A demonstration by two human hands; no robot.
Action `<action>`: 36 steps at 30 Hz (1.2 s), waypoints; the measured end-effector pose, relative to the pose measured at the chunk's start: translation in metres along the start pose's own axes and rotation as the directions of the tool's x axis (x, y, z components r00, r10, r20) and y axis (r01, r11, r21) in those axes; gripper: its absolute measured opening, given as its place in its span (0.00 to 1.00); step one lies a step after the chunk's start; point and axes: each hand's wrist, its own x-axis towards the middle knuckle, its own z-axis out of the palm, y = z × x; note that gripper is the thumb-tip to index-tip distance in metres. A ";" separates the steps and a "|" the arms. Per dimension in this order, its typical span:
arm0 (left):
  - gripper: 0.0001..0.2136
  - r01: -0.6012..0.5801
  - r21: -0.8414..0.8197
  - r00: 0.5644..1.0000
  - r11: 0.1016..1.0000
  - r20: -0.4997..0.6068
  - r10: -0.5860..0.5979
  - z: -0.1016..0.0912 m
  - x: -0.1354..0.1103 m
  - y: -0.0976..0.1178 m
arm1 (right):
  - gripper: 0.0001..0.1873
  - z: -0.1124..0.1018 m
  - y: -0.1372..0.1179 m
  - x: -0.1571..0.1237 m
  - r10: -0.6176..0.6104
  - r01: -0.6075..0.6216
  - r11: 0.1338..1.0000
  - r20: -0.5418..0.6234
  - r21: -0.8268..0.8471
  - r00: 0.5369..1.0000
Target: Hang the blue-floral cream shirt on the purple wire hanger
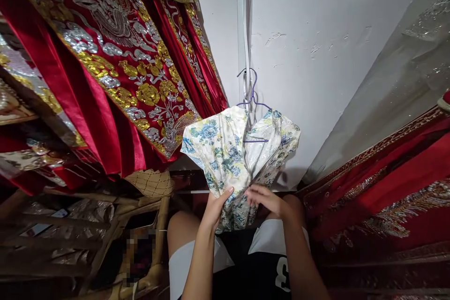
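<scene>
A cream blouse (225,145) with blue and yellow flowers hangs on a thin purple hanger (253,89) in front of me. Its neckline lies open on the right side and shows the pale lining. My left hand (217,206) grips the lower left front of the blouse, thumb on top and the other fingers behind the cloth. Near the front edge of the blouse, my right hand (265,199) has its fingers bent and partly blurred. Whether those fingertips pinch the cloth or only touch it I cannot make out.
Red embroidered costumes with gold and silver sequins (147,89) hang at the left. More red beaded cloth (397,187) is at the right. A bamboo frame (161,225) stands beside my left leg. The hanger hooks by a white strap (247,33) against the wall (316,23).
</scene>
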 end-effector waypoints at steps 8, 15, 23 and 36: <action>0.39 0.042 0.000 0.999 0.999 0.021 -0.042 0.003 -0.004 -0.007 | 0.26 0.006 -0.010 0.002 -0.033 0.033 0.997 -0.006 0.066 0.999; 0.32 0.033 0.001 0.999 0.999 0.028 -0.033 0.006 -0.003 -0.008 | 0.24 0.006 -0.015 -0.005 -0.083 0.098 0.986 -0.112 0.133 0.990; 0.21 -0.288 0.220 0.858 0.932 -0.372 0.353 -0.052 0.031 -0.014 | 0.18 -0.008 -0.015 -0.007 0.017 0.094 0.959 -0.385 0.267 0.923; 0.03 -0.474 0.547 0.880 0.690 0.299 0.368 0.026 0.008 -0.045 | 0.16 0.011 -0.025 -0.007 0.073 -0.052 0.988 -0.144 0.143 0.987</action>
